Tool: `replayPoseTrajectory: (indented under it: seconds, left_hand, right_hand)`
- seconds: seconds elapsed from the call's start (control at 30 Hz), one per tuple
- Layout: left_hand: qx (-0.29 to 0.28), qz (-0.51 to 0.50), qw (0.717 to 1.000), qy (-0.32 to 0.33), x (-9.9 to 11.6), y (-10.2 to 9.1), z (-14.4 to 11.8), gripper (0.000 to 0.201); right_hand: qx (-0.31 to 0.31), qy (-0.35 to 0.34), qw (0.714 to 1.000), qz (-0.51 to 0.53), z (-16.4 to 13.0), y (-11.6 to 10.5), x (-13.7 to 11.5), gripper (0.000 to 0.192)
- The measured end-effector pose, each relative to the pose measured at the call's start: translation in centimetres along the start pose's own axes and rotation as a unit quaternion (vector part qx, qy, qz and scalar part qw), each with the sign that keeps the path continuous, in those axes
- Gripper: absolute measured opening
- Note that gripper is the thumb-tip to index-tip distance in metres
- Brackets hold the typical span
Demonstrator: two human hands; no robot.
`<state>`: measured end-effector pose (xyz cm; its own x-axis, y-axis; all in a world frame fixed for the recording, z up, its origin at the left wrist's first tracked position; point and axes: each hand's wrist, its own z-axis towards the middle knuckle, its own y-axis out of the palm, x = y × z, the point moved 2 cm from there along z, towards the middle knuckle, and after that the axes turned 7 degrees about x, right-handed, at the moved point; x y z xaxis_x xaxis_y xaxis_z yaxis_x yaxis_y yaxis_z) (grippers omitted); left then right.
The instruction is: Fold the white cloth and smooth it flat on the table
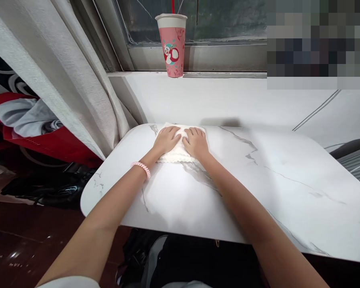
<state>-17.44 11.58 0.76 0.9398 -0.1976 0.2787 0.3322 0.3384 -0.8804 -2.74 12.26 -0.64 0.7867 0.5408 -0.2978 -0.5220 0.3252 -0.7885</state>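
Observation:
A folded white cloth (177, 155) with a lacy edge lies at the far left of the white marble table (258, 180). My left hand (167, 139) presses flat on its left half, fingers spread, with a pink coil band around that wrist. My right hand (196, 143) lies flat on the right half, touching the left hand. Both palms cover most of the cloth; neither hand grips anything.
A pink paper cup (172, 44) with a lid and straw stands on the window sill behind the table. A grey curtain (63, 80) hangs at the left. Red and grey fabric (27, 120) and dark bags (48, 188) lie on the floor at left.

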Motion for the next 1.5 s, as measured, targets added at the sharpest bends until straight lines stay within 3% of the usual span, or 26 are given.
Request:
replayPoseTrajectory:
  seconds: [0.17,0.3,0.4,0.5,0.6,0.77,0.97,1.1,1.23,1.5]
  left_hand:
    - [-0.002,0.008,1.000,0.024,1.6,-2.0,-5.6,0.043]
    - [0.021,0.073,0.997,-0.008,4.2,-3.3,-12.2,0.047]
    - [0.006,0.090,0.996,-0.006,6.2,-3.8,-16.3,0.051]
    - [-0.012,0.076,0.997,0.006,8.0,-4.0,-18.5,0.053]
    - [-0.019,0.064,0.998,0.021,9.5,-3.6,-18.8,0.054]
    - [-0.044,0.053,0.997,0.045,12.4,-2.0,-16.6,0.056]
    - [-0.079,0.034,0.994,0.062,14.0,0.4,-10.1,0.055]
    - [-0.070,0.018,0.994,0.083,14.2,2.2,-5.0,0.050]
    - [-0.035,0.032,0.998,0.047,14.5,4.2,-0.8,0.045]
    - [0.003,0.073,0.997,0.018,14.8,6.6,4.7,0.042]
  right_hand:
    - [0.013,-0.008,1.000,-0.008,-4.9,-2.1,-2.8,0.039]
    - [-0.006,-0.088,0.995,0.035,-9.2,-4.6,-4.2,0.040]
    - [-0.018,-0.119,0.991,0.059,-12.2,-6.7,-4.6,0.042]
    - [-0.028,-0.117,0.992,0.049,-14.5,-8.3,-4.6,0.044]
    - [-0.031,-0.118,0.992,0.037,-15.7,-9.5,-3.9,0.045]
    - [-0.038,-0.105,0.994,0.015,-15.6,-10.9,-0.8,0.045]
    - [-0.043,-0.064,0.997,-0.012,-12.5,-10.7,4.6,0.042]
    - [-0.031,-0.027,0.999,-0.030,-9.1,-9.4,8.1,0.040]
    - [-0.036,-0.023,0.999,-0.025,-5.3,-7.8,11.2,0.039]
    - [-0.043,0.014,0.999,0.008,-0.1,-6.2,14.9,0.041]
